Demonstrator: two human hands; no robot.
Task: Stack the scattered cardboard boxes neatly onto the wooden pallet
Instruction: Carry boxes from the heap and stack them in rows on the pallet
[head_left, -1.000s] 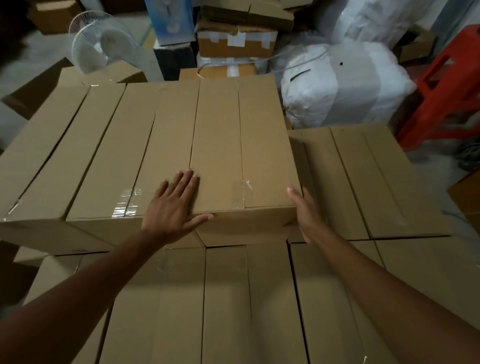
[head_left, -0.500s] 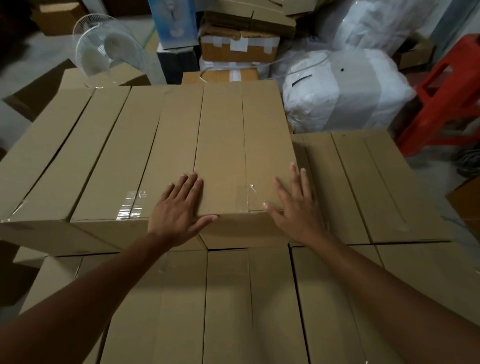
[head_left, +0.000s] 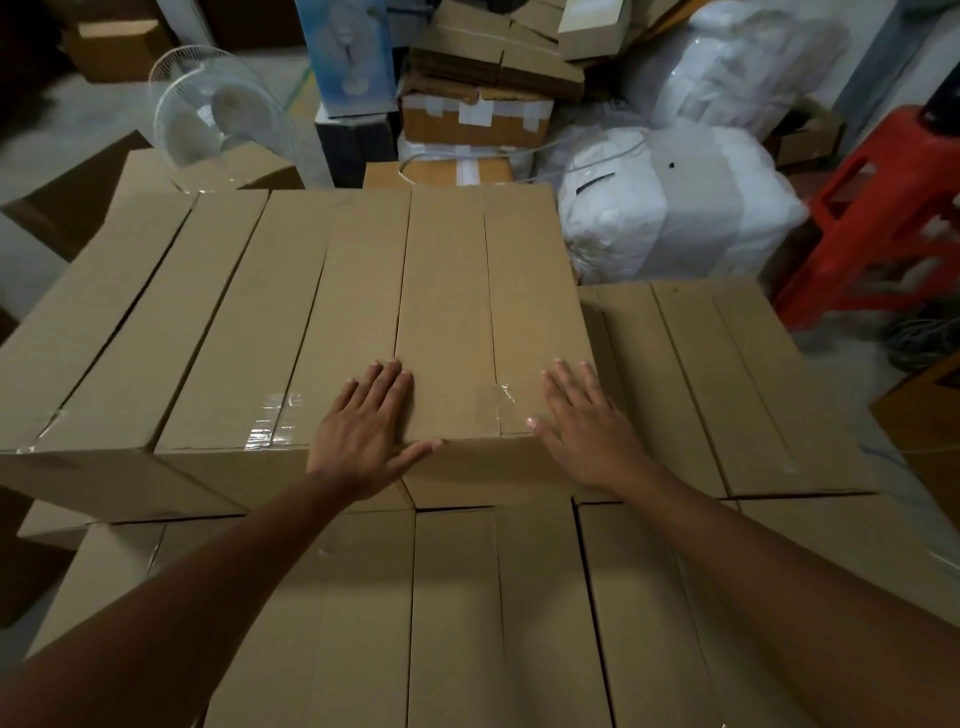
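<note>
1. Cardboard, right-hand top box (head_left: 447, 291): plain brown, long, flaps closed, with clear tape (head_left: 491, 410) across the near end of its seam. It lies on the lower layer of boxes (head_left: 457, 613), set back from that layer's near edge, at the right end of the upper row.
2. Cardboard, middle top box (head_left: 291, 322): its right side meets entry 1. Wrinkled tape sits at its near end.
3. Cardboard, left top box (head_left: 104, 338): lies beside entry 2, with a dark slit between them. Its near left corner is cut off by the frame.
4. Lower layer of boxes: the near row runs out of the bottom of the frame, and its right part lies uncovered. Whatever carries the stack is hidden beneath it.
5. Person's left hand (head_left: 363, 431): flat, palm down, fingers straight. It lies across the join of entries 1 and 2 at their near edge, thumb out along entry 1's near top edge. It grasps nothing.
6. Person's right hand (head_left: 587, 431): flat, fingers straight and slightly spread. It rests on entry 1's near right corner and hides it. It grasps nothing.
7. Background, dim:
   - pedestal fan (head_left: 218, 114), base hidden
   - blue fan carton (head_left: 353, 52)
   - taped carton (head_left: 478, 114) under flattened cardboard (head_left: 493, 57)
   - white wrapped bundles (head_left: 675, 218)
   - red plastic stool (head_left: 883, 208), partly cut off
</note>
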